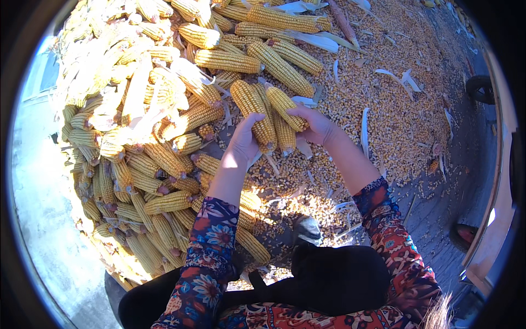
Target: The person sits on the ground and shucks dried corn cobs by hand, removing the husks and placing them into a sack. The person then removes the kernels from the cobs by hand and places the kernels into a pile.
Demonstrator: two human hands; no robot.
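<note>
My left hand (245, 140) grips a thick yellow corn ear (254, 112), its thumb resting along the side. In my right hand (314, 125) is a shorter corn ear (285, 106), with the thumb on top of the kernels. Between these two sits another corn ear (284, 133), partly covered by them; I cannot tell which hand supports it. My fingers are mostly hidden beneath the ears. Just beyond my hands lie more husked corn ears (280, 68).
A large heap of corn ears (164, 168) rises on the left, brightly sunlit at its upper part. Loose corn kernels (394, 119) with husk scraps cover the ground ahead and right. At the right edge stands a wooden-sided frame (495, 172) near small wheels (480, 89). My shoe (308, 230) rests among kernels.
</note>
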